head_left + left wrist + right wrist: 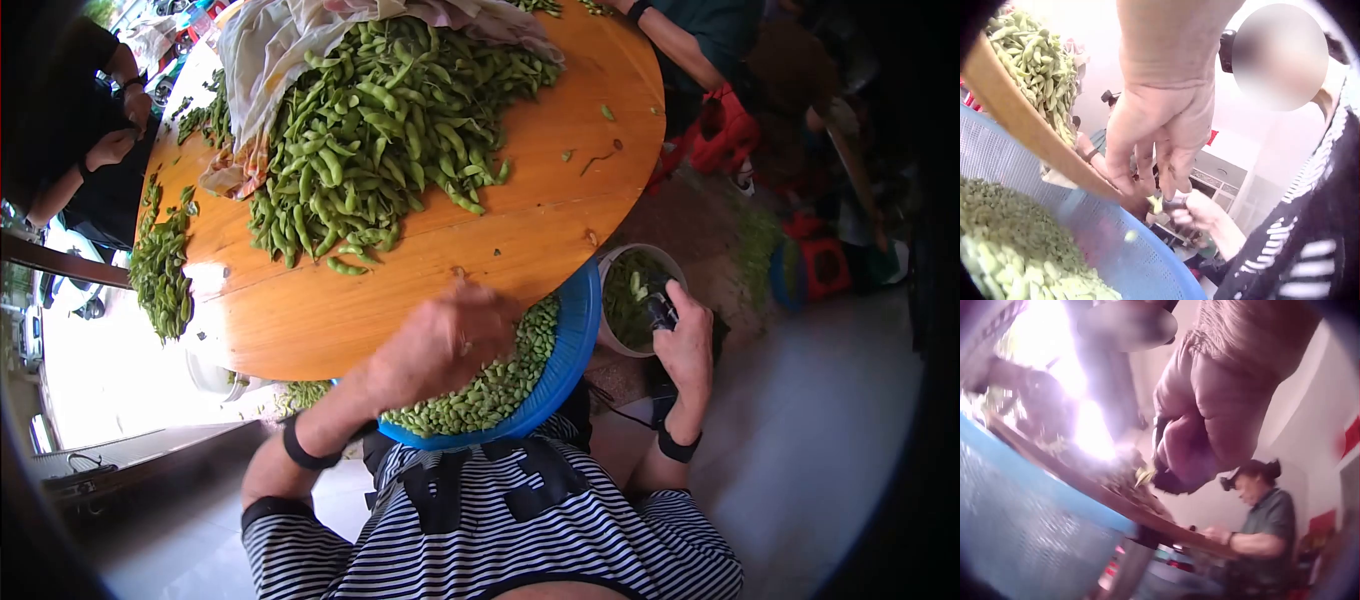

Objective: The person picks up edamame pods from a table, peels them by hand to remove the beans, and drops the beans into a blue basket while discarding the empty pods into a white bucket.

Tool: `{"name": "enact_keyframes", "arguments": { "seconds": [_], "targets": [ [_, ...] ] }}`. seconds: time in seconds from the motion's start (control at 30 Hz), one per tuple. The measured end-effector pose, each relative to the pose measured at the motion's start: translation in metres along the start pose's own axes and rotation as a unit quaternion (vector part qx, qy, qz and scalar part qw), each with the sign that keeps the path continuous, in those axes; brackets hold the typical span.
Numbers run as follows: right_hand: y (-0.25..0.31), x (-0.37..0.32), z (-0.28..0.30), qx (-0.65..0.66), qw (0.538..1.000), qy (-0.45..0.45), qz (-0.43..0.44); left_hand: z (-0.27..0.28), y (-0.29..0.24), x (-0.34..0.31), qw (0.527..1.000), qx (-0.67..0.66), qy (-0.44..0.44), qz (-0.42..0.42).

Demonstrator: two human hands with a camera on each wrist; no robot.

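My left hand (440, 345) is over the blue basket (592, 310), beside the table's edge. Its fingers point down, fairly straight, in the left wrist view, with nothing seen held. A single pale green bean (1130, 236) shows below them against the basket's wall. Shelled green beans (480, 395) fill the basket's bottom. Above a white bucket (682, 268) my right hand (688, 345) grips a small black tool (658, 306); the palm hides part of it. A yellow-green pod (1143, 477) shows at the tool's tip.
A big heap of green pods (370, 140), partly under a cloth (265, 75), covers much of the round wooden table (560, 200). More pods (162, 265) lie along its left edge. Other people sit around, one (1266, 519) across the table. A red stool (722, 135) stands at right.
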State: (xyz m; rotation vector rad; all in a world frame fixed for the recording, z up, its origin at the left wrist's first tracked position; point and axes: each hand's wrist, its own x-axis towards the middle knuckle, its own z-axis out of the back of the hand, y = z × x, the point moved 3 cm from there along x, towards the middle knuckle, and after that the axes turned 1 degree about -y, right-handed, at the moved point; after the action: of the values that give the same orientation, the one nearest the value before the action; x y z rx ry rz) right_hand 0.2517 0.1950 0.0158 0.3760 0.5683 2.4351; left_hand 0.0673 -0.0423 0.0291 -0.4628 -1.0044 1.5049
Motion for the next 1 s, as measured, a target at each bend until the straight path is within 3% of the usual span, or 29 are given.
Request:
{"name": "enact_keyframes", "arguments": {
  "seconds": [0.07,0.13,0.17,0.27,0.33,0.43,0.47,0.53,0.6,0.67,0.7,0.77,0.87,1.0],
  "targets": [
    [-0.006,-0.001,0.003,-0.024,0.999,0.026,-0.037,0.022,0.01,0.022,0.981,0.185,-0.041,0.042],
    [-0.007,-0.002,0.006,0.01,0.999,-0.009,-0.047,0.035,0.03,0.043,0.942,0.315,-0.119,0.002],
    [-0.008,0.0,0.006,0.035,0.995,0.026,-0.091,0.04,0.035,0.05,0.93,0.35,-0.116,0.0],
    [-0.009,0.001,-0.003,0.06,0.997,-0.032,-0.046,0.04,0.063,0.058,0.897,0.438,-0.058,-0.003],
    [-0.003,0.003,-0.006,0.056,0.997,-0.049,-0.029,0.038,0.06,0.059,0.902,0.427,-0.062,-0.001],
    [0.021,0.004,-0.011,0.182,0.983,-0.025,0.003,0.035,0.053,0.053,0.912,0.398,-0.1,-0.009],
    [0.033,0.005,-0.016,0.235,0.971,-0.043,0.031,0.036,0.045,0.049,0.924,0.36,-0.125,0.02],
    [0.046,0.003,-0.031,0.313,0.949,0.024,0.014,0.031,0.037,0.038,0.935,0.32,-0.146,0.048],
    [0.076,0.003,-0.033,0.364,0.928,0.068,0.036,0.022,0.035,0.025,0.977,0.11,-0.153,0.098],
    [0.09,0.002,-0.042,0.396,0.91,0.122,0.027,0.01,0.026,0.012,0.976,0.037,-0.159,0.145],
    [0.098,0.003,-0.044,0.408,0.903,0.13,0.04,0.004,0.023,0.006,0.959,-0.102,-0.142,0.222],
    [0.103,0.003,-0.048,0.417,0.896,0.143,0.053,-0.008,0.018,0.0,0.879,-0.323,-0.13,0.325],
    [0.104,0.002,-0.055,0.413,0.893,0.164,0.069,-0.016,0.02,-0.01,0.837,-0.418,-0.133,0.327],
    [0.107,0.0,-0.055,0.389,0.899,0.178,0.094,-0.022,0.023,-0.013,0.823,-0.442,-0.161,0.318]
  ]
}}
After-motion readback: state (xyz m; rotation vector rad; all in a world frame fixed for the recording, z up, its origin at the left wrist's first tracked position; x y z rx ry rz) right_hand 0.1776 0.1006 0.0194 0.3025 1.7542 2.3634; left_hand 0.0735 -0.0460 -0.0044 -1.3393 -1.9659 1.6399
